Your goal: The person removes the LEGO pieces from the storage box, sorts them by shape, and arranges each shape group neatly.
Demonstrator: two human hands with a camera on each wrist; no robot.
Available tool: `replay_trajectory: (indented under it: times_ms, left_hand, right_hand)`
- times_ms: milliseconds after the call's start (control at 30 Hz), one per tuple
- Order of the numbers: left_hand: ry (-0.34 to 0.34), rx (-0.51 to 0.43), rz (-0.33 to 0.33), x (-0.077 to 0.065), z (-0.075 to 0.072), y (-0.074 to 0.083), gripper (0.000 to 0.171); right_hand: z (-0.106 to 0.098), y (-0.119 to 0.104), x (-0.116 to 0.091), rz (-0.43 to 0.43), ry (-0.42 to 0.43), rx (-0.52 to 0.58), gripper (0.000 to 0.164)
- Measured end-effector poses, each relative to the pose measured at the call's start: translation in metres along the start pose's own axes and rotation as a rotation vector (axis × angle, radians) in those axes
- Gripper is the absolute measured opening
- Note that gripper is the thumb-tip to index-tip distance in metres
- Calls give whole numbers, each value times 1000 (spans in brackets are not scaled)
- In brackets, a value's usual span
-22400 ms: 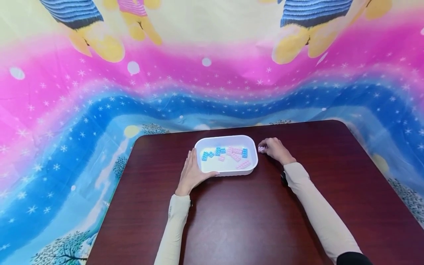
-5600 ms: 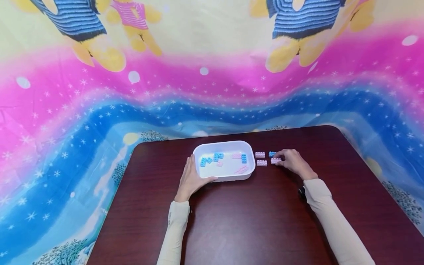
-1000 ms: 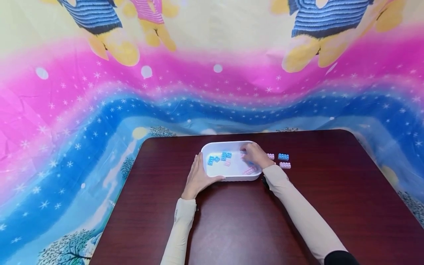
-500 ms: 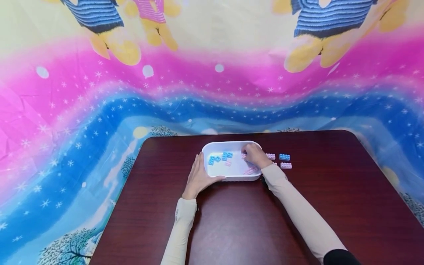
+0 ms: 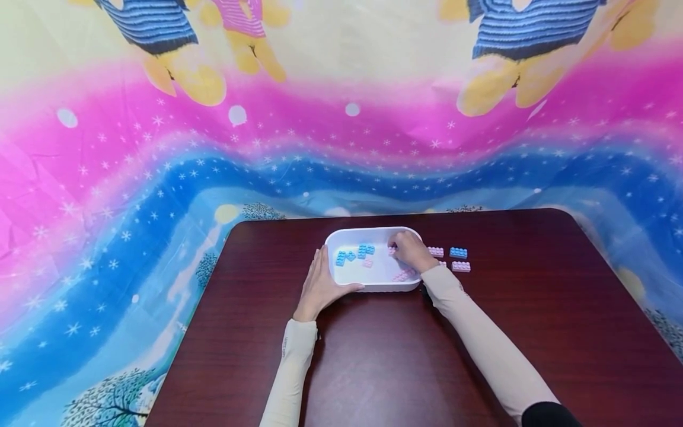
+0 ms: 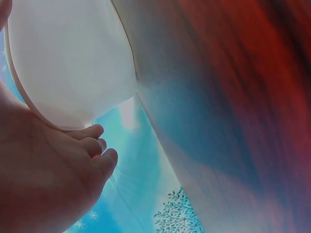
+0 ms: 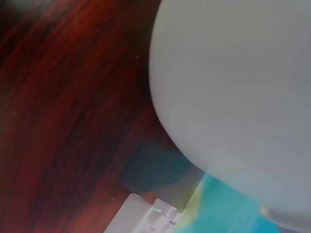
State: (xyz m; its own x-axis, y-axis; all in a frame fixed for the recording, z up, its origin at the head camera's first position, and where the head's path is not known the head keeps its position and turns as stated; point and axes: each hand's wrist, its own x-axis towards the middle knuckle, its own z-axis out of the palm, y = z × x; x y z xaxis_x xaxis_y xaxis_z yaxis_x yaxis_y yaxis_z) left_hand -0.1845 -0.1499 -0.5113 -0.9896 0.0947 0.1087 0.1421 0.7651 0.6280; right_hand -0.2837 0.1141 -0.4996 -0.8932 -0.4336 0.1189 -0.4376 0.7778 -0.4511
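A white plastic tray (image 5: pixel 373 286) stands on the table, with pink and blue toy building bricks inside. My left hand (image 5: pixel 318 284) rests against its left end, fingers straight along the outer wall and thumb along the front. The left wrist view shows this hand (image 6: pixel 53 170) against the tray's rim. Reaching over the tray's right end, my right hand (image 5: pixel 411 249) has curled fingers on a pink brick (image 5: pixel 392 251); the fingertips are partly hidden. Another pink brick (image 5: pixel 402 275) lies near the front right corner. Several blue bricks (image 5: pixel 362 252) and a small pink brick (image 5: pixel 367 263) lie farther left.
Right of the tray, a blue brick (image 5: pixel 458 253) and pink bricks (image 5: pixel 461 267) lie in two short rows on the dark wooden table (image 5: pixel 373 356). The right forearm partly covers one. A patterned cloth (image 5: pixel 341 148) hangs behind the table.
Since 5.6 seconds ago, my right hand has left the pink brick on the table and moved left into the tray. Over the last second, both hands stay almost still.
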Motion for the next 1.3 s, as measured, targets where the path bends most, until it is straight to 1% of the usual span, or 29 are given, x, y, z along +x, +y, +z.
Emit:
replay_trajectory:
  times_ms: [233, 367, 467, 633, 767, 1000, 1167, 1300]
  left_hand:
    - [-11, 2, -1, -1, 2, -1, 139]
    - [-14, 7, -1, -1, 2, 0, 139]
    - [-17, 11, -1, -1, 2, 0, 139]
    - [-16, 15, -2, -1, 1, 2, 139]
    - [-9, 8, -3, -1, 0, 3, 139]
    - [-3, 10, 5, -1, 1, 3, 138]
    - [-5, 8, -9, -1, 1, 2, 138]
    - [-10, 5, -18, -1, 1, 3, 139]
  right_hand:
    - [-1, 2, -2, -22, -19, 30, 19]
    - [-3, 2, -4, -11, -43, 36, 21]
    - [-9, 1, -6, 8, -45, 50, 23]
    - [-20, -2, -13, 9, -27, 71, 25]
    - [-26, -2, -16, -24, -4, 56, 23]
    - [-34, -3, -21, -45, 16, 44, 24]
    - [-40, -1, -26, -75, 50, 32, 25]
    - [-45, -1, -32, -64, 59, 46, 26]
